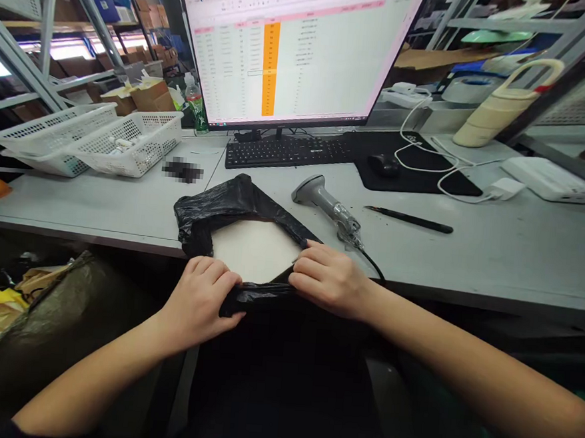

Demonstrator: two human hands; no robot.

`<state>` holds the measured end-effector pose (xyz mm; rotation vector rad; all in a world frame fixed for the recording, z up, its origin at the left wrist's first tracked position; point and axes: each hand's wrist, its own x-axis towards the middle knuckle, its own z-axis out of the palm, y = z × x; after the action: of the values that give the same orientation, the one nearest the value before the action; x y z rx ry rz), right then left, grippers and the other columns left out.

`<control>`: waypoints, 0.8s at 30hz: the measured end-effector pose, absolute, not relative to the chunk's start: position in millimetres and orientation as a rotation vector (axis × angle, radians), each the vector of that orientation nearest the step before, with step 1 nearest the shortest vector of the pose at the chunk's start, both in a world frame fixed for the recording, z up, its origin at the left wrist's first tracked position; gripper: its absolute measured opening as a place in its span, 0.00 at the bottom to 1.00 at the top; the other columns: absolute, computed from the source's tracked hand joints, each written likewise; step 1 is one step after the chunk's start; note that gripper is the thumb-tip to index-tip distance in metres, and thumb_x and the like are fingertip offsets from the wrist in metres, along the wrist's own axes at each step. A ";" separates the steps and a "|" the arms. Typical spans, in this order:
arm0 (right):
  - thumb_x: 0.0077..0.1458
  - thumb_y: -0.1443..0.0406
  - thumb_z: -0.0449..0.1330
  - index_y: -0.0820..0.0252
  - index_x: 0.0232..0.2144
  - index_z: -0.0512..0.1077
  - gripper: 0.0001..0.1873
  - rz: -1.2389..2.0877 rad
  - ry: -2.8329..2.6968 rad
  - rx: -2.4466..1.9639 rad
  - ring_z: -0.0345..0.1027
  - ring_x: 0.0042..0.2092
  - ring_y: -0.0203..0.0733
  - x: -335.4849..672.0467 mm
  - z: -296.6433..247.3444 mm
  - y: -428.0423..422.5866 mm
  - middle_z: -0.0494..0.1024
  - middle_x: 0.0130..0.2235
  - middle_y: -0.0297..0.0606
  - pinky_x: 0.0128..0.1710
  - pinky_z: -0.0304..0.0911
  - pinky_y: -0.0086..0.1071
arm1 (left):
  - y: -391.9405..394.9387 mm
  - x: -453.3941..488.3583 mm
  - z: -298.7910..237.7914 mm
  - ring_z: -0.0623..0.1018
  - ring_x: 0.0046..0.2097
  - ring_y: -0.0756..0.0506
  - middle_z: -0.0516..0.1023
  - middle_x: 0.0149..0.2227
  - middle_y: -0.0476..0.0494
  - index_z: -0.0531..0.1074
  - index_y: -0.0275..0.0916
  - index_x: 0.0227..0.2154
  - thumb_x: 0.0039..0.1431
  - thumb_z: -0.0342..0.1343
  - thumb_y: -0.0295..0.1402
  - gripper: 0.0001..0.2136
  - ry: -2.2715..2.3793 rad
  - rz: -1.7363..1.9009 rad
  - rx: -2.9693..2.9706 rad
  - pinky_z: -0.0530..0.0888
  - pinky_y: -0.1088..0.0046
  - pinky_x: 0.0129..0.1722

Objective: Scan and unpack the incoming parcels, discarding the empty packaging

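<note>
A black plastic bag (pixel 238 198) lies over the desk's front edge, opened up around a flat, pale cream surface (pixel 258 248) inside it. At the near left of the opening, my left hand (pixel 204 299) is closed on the bag's edge, thumb below and fingers above. On the right side, my right hand (pixel 331 278) pinches the black plastic with curled fingers. What the cream thing is, I cannot make out. Just beyond my right hand rests a grey barcode scanner (pixel 326 205) with its cable. Farther right lies a slim black craft knife (pixel 410 219).
A monitor (pixel 328 61) showing a spreadsheet stands behind a keyboard (pixel 287 153) and a mouse (pixel 384 164). White baskets (pixel 127 144) sit at the left, near a green bottle (pixel 197 109). A cream tumbler (pixel 500 110) and white cables are at the right. Below left is a sack (pixel 65 316) with wrappings.
</note>
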<state>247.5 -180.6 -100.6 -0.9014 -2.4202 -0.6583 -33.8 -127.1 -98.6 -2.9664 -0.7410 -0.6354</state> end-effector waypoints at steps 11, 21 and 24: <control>0.63 0.62 0.61 0.59 0.26 0.68 0.13 -0.550 -2.541 -1.161 0.62 0.30 0.41 212.6 -105.3 -186.7 0.73 0.26 0.34 0.35 0.49 0.37 | -94.8 -50.2 -103.9 0.67 0.27 0.48 0.67 0.23 0.49 0.67 0.39 0.25 0.64 0.55 0.47 0.18 -0.203 -0.738 -2.860 0.67 0.66 0.34; 0.63 0.56 0.62 0.61 0.27 0.71 0.17 -0.305 -2.521 -1.254 0.68 0.33 0.42 211.5 -100.6 -196.3 0.77 0.31 0.40 0.38 0.55 0.36 | -88.7 -68.2 -117.2 0.74 0.42 0.41 0.77 0.39 0.41 0.73 0.40 0.41 0.60 0.60 0.51 0.18 -0.409 -0.722 -2.813 0.65 0.59 0.48; 0.60 0.49 0.64 0.62 0.27 0.72 0.22 -0.179 -2.502 -1.244 0.68 0.31 0.42 191.4 -98.3 -196.8 0.77 0.28 0.38 0.37 0.56 0.35 | -86.0 -58.3 -114.5 0.73 0.39 0.41 0.77 0.35 0.42 0.72 0.40 0.35 0.63 0.54 0.54 0.20 -0.392 -0.731 -2.760 0.64 0.59 0.47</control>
<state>191.4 -196.8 -98.3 -1.2436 -2.5019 -0.1791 -58.3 -86.0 -114.5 -2.7600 -0.3917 -0.7310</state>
